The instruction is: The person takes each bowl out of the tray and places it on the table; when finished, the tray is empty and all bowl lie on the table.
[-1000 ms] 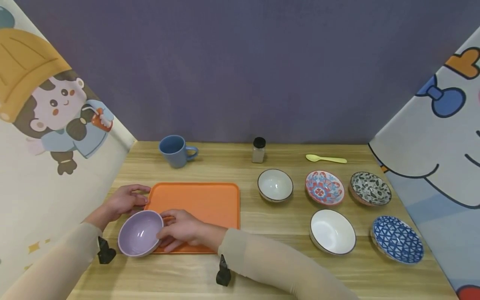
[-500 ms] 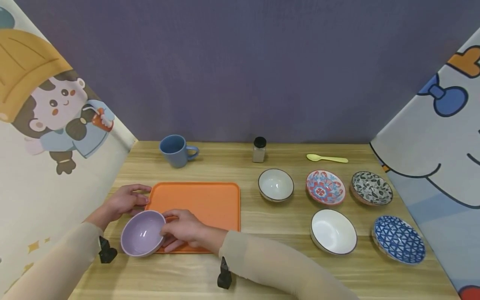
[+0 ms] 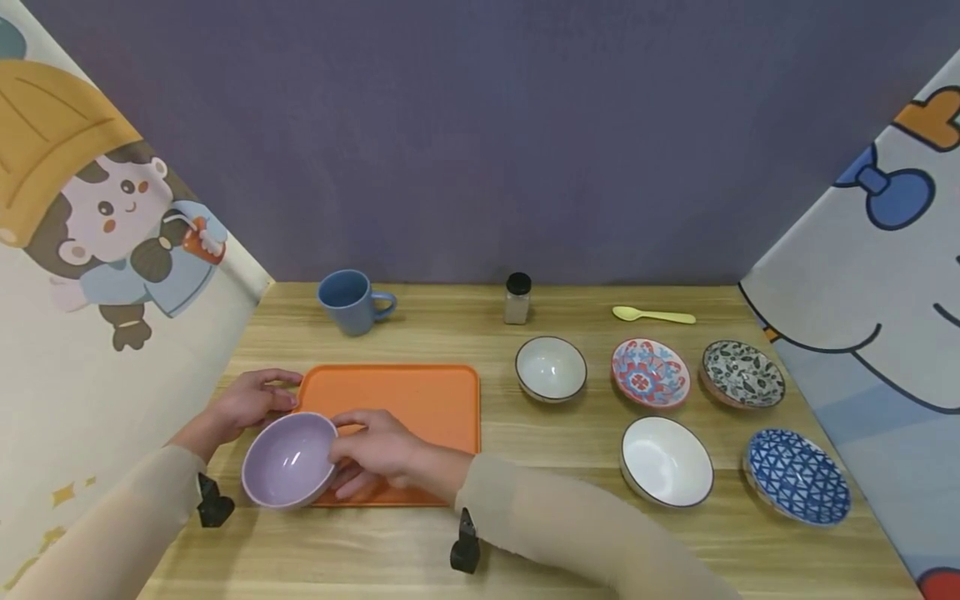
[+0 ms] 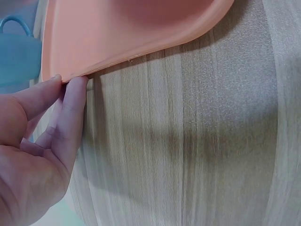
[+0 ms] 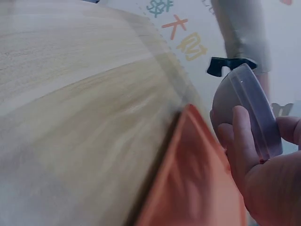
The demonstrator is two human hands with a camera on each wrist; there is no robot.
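A purple bowl is held by my right hand, thumb on the rim and fingers along its outside. The bowl is tilted and overlaps the near-left corner of an orange tray. In the right wrist view, the bowl appears raised over the tray. My left hand is at the tray's left side. Seen from the left wrist, that hand pinches the tray rim between thumb and fingers.
A blue mug stands behind the tray, and a black-lidded jar at the back. To the right are white bowls, patterned dishes and a yellow spoon. Walls bound the table on the left, back and right.
My right hand has carried the purple bowl slightly to the right and farther from me over the tray. My left hand has stayed at the tray's left edge.
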